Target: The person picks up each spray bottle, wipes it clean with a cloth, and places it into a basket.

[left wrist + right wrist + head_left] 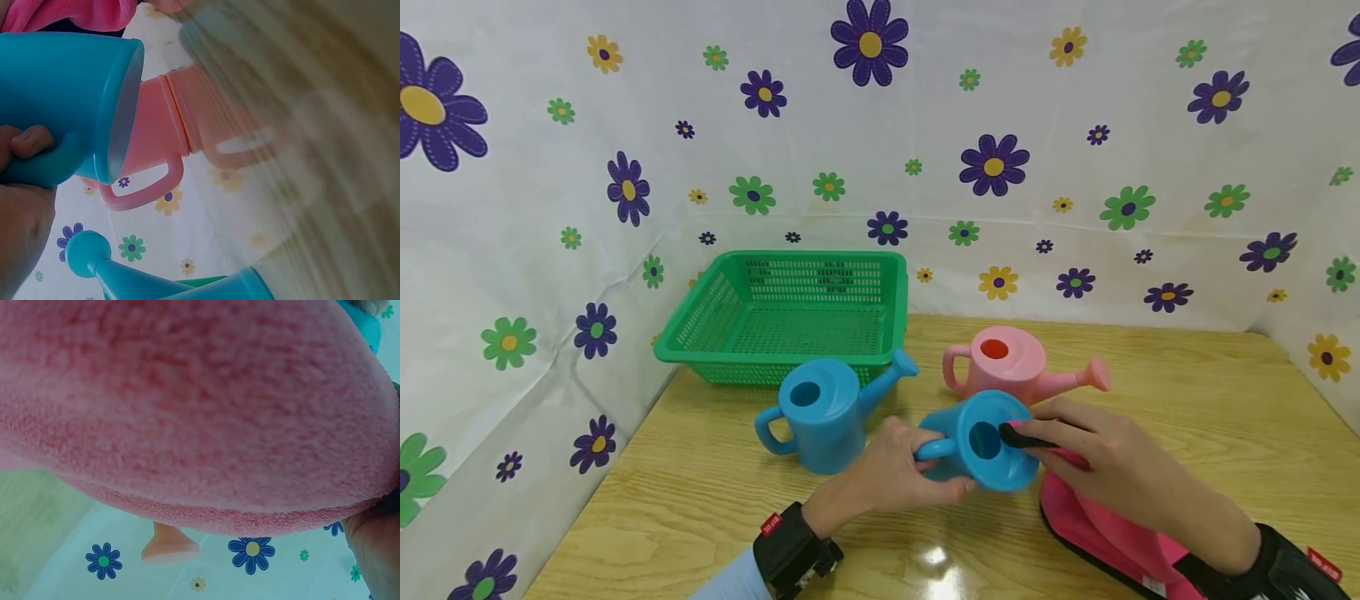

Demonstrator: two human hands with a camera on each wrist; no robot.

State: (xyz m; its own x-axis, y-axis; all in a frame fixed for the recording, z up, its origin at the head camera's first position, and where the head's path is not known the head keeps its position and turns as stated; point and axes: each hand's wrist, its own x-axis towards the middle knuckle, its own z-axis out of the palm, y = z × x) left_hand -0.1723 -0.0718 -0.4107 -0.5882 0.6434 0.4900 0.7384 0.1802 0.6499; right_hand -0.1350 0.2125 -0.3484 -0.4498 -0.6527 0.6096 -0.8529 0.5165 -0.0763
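My left hand (898, 467) grips the handle of a blue watering can (1009, 475), which is tilted so its top opening faces the head camera. In the left wrist view the same blue can (56, 94) shows from its side, with my fingers curled round the handle. My right hand (1112, 475) pinches a pink fleecy cloth with a dark edge (1093, 525). A gathered bit of the cloth touches the can's top beside the opening, and the remainder hangs toward the table. In the right wrist view the pink cloth (206, 419) fills most of the picture.
A second blue watering can (823, 417) stands upright left of my hands. Behind the held can is a pink watering can (1011, 358), its spout pointing right. A green plastic basket (782, 360) sits at the back left of the wooden table (625, 508), before a flowered backdrop.
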